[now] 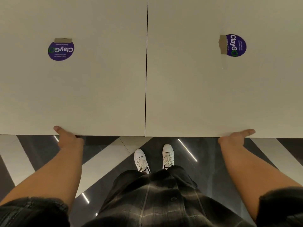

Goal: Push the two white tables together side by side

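Two white tables fill the upper part of the head view. The left table and the right table stand side by side, with only a thin dark seam between them. My left hand grips the near edge of the left table, thumb on top, fingers hidden underneath. My right hand grips the near edge of the right table the same way.
Each tabletop carries a round purple sticker with a strip of tape: left sticker, right sticker. Below the near edges lies a dark glossy floor with pale diagonal stripes. My white shoes stand just under the seam.
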A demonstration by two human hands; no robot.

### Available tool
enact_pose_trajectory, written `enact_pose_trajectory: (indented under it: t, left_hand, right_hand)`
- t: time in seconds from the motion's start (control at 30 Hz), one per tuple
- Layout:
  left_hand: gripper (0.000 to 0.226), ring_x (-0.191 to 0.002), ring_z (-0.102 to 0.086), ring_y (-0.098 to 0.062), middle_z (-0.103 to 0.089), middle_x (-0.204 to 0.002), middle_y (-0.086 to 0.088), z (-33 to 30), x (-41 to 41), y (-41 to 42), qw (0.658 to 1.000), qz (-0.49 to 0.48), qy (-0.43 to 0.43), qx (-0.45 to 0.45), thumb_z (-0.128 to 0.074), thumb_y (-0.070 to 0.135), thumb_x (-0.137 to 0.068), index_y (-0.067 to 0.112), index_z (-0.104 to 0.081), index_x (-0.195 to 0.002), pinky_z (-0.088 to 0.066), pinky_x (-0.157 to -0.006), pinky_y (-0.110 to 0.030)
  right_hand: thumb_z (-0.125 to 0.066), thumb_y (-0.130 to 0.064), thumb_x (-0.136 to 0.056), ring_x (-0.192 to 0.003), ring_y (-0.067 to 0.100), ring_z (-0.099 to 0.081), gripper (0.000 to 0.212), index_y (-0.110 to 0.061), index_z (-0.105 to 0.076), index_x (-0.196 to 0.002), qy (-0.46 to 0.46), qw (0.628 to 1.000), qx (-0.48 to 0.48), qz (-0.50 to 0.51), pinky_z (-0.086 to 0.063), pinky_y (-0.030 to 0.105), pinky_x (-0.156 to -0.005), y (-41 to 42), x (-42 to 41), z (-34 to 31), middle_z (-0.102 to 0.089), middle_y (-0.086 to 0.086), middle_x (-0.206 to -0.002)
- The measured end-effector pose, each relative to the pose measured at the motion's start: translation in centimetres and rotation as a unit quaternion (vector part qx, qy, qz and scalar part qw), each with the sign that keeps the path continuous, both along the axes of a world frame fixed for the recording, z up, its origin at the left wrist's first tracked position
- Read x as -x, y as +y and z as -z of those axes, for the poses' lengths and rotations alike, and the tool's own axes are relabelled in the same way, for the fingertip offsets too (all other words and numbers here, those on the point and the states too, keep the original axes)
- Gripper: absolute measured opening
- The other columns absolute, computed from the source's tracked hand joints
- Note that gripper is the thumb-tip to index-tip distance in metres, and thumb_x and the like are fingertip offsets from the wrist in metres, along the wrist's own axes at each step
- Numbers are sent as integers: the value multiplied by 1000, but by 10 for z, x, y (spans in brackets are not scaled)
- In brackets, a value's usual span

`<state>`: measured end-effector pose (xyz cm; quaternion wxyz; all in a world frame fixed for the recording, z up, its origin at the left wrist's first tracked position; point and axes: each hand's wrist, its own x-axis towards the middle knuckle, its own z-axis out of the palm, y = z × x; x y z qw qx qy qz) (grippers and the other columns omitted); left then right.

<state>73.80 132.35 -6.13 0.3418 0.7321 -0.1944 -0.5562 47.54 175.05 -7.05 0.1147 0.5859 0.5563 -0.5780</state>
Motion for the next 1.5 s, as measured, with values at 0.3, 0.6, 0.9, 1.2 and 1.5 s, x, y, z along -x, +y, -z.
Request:
enact_pose_trajectory:
  t: [0.3, 0.6, 0.9, 1.2, 1.5]
  left_hand:
    - [74, -114, -64, -30, -61, -131, -9, -7, -20, -30, 954, 231, -185, -47, -69, 47, -93, 6, -44, -149, -55, -98, -45]
    - [108, -160, 9, -29, 6, -174, -8, -18, 2, 27, 371, 748, -414, 363, -39, 83, -88, 24, 7, -166, 0, -127, -57]
    - [106, -153, 31, -35, 41, -162, -12, 12, 61, 67, 151, 855, -396, 298, -35, 79, -95, 28, 40, -150, 5, -125, -65]
    - [99, -148, 37, -40, 41, -161, -17, 8, 60, 73, 130, 858, -410, 280, -25, 75, -98, 23, 41, -150, 8, -122, -65]
    - [97, -155, 27, -25, 32, -166, -2, -24, 60, 79, 184, 865, -388, 260, -35, 75, -98, 30, 21, -162, 18, -123, -50]
  right_hand:
    - [-47, -73, -96, -103, 25, -66, 75, -15, -49, -143, 75, 964, -97, -235, -56, 48, -98, 32, -12, -10, -64, 0, -128]
    - [-68, -62, -81, -124, 29, -58, 61, -36, -58, -136, 278, 491, -389, -729, -45, 49, -103, 51, -28, -20, -64, -4, -135]
    - [-65, -78, -79, -154, 41, 17, 123, -32, 15, -161, 225, 216, -358, -880, 5, 57, -125, -16, 7, 12, 20, 9, -167]
    - [-85, -67, -64, -153, 48, -7, 132, -25, -9, -163, 209, 213, -379, -876, -20, 66, -121, -22, 0, 8, -6, 19, -169]
    - [-25, -97, -76, -153, 27, 28, 111, -40, 27, -156, 207, 228, -356, -882, 19, 48, -124, -53, -10, -9, 30, -4, -164]
